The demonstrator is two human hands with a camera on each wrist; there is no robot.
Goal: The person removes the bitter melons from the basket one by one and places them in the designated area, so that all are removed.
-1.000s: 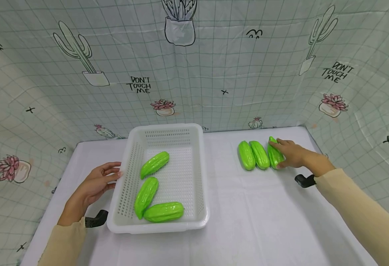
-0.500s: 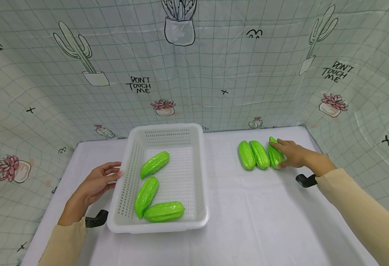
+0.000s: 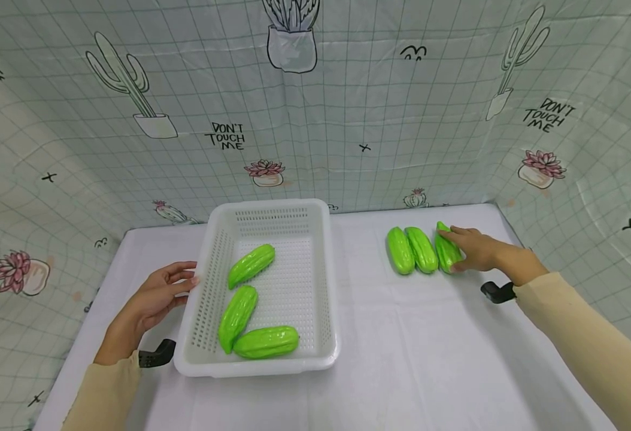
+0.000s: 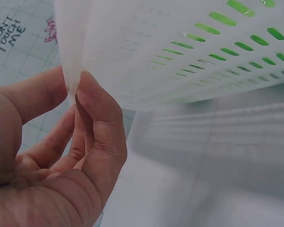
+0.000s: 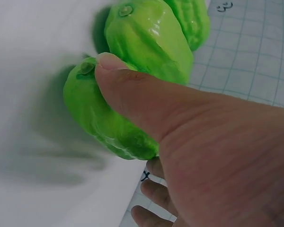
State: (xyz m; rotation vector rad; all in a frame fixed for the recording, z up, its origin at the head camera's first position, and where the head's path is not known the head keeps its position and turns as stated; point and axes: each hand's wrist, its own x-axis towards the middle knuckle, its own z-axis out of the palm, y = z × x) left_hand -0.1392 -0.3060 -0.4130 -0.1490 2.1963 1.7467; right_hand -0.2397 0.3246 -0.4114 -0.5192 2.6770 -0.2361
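Observation:
The white perforated plastic basket (image 3: 328, 287) holds 3 glossy, ridged green cucumbers, one of them the upper cucumber (image 3: 251, 266). My left hand (image 3: 159, 299) pinches the basket's left rim between thumb and finger; the left wrist view shows the thin wall (image 4: 132, 56) between them. At the table's far right, my right hand (image 3: 477, 248) grips a cucumber (image 3: 447, 250), with the thumb at its near end and fingers over its far part. In the right wrist view the thumb covers part of this cucumber (image 5: 90, 111). The cucumber rests on the cloth.
Two more cucumbers (image 3: 409, 251) lie side by side just left of my right hand. A white cloth (image 3: 391, 353) covers the table. Behind and at both sides hangs a checked curtain (image 3: 326, 114) with cactus drawings, close to the table's back edge.

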